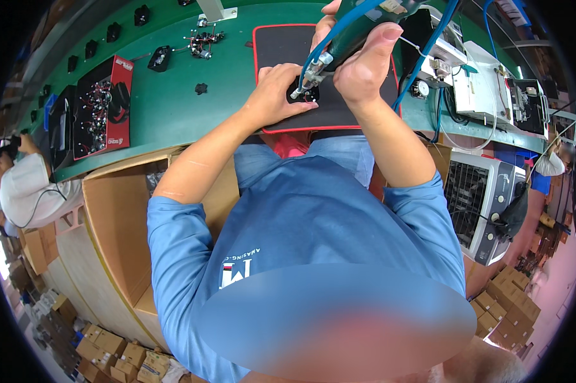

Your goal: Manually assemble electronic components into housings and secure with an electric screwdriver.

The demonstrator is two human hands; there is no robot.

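My right hand [368, 67] is wrapped round a dark green power screwdriver [352, 39] with a blue hose along it. The tool slants down to the left, its metal tip at a small black part [307, 95]. My left hand [276, 94] steadies that part, fingers and thumb on either side of it. Most of the part is hidden by the fingers and the tip, so whether the tip touches it I cannot tell. Beneath both hands is a black mat [278, 48] with a red edge.
At left on the green bench [167, 118] stands a red box [123, 71] of small wired parts. Beyond are wired assemblies [205, 43] and several black housings [160, 59]. White equipment [479, 76] and hoses occupy the right. An open carton [119, 230] is below; a co-worker [26, 185] sits left.
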